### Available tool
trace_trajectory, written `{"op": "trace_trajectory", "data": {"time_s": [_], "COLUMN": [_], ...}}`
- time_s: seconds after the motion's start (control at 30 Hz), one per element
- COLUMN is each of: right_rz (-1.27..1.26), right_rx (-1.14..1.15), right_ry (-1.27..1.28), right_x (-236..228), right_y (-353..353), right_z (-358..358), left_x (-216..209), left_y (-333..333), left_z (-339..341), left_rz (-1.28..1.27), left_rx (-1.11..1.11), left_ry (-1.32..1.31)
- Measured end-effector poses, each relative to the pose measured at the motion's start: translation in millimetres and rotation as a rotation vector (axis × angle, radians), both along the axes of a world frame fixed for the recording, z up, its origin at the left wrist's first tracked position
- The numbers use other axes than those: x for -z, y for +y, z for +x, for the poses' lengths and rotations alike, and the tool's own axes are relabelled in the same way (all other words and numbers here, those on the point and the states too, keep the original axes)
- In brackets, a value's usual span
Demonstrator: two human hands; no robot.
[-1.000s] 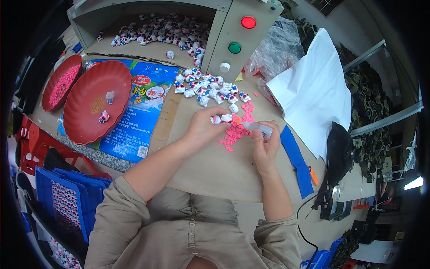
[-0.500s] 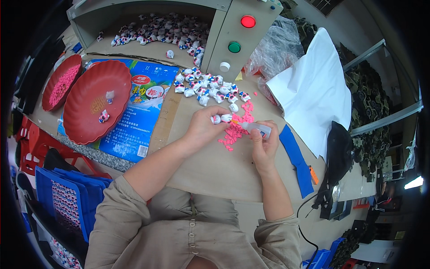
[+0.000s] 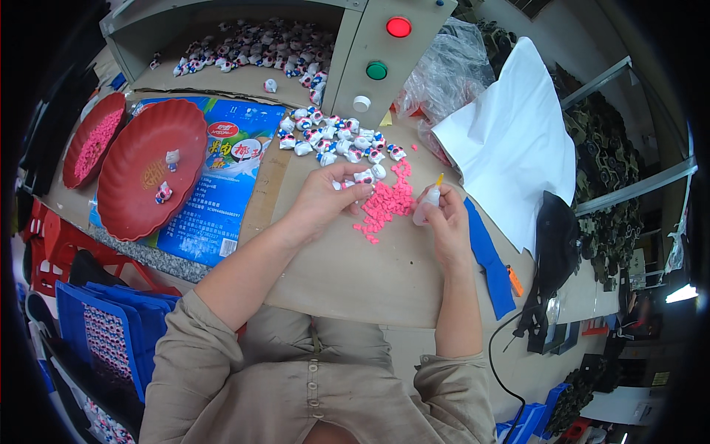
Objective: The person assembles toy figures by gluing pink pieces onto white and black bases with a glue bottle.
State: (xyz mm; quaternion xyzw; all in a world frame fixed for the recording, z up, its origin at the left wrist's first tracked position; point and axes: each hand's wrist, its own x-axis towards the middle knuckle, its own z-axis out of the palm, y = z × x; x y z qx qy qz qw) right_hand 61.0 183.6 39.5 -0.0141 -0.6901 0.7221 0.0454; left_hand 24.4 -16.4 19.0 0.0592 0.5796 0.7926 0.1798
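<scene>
Between the thumb and fingers of my left hand (image 3: 322,196) is a small white figurine (image 3: 362,177), partly covered by the fingers. My right hand (image 3: 451,226) is wrapped round a small squeeze bottle (image 3: 427,206), whose yellow nozzle points up and away from the figurine. A loose heap of small pink pieces (image 3: 388,201) lies on the table between my hands. Just beyond it is a group of white cat-like figurines (image 3: 333,138) with blue and pink parts.
At left, a red scalloped tray (image 3: 122,203) holds two figurines, beside a red dish (image 3: 74,166) of pink pieces. Behind stands a grey machine (image 3: 347,70) with figurines inside. To the right lie a blue strip (image 3: 488,259), an orange piece (image 3: 515,281) and white sheeting (image 3: 503,133).
My right hand has drawn the bottle back from the figurine and tipped its nozzle upward. My left hand, still pinching the figurine, has shifted slightly left and away from me.
</scene>
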Motion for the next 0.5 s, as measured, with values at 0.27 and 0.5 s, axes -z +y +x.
{"op": "trace_trajectory", "data": {"time_s": [0.27, 0.5], "right_rz": [0.779, 0.998], "right_rx": [-0.167, -0.113], "right_ry": [0.248, 0.220], "right_x": [12, 10], "right_y": [-3, -7], "right_z": [-2, -1], "left_x": [-3, -3], "left_y": [-2, -3], "left_z": [1, 1], "left_rz": [0.105, 0.091], "left_rx": [0.022, 0.013], "left_ry": [-0.045, -0.031]}}
